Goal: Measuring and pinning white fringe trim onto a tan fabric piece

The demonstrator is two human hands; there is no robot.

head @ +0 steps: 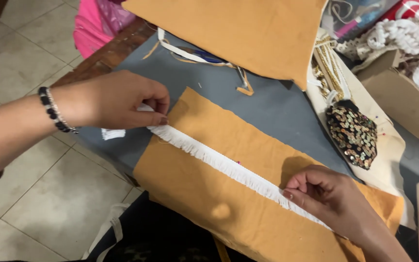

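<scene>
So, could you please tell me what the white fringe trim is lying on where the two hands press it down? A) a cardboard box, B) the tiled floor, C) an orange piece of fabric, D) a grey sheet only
C: the white fringe trim runs diagonally across the orange fabric, with the left hand pinching one end at the fabric's edge and the right hand pressing it further along.

Both hands pinched shut, forearms angled inward from opposite sides.

The left hand (122, 99) is seen extended from the left edge, knuckles up, fingers (158, 104) curled and pressed to the thumb; a beaded bracelet is worn at the wrist. The right hand (323, 194) is held lower right, fingers folded under, thumb pressed down.
</scene>
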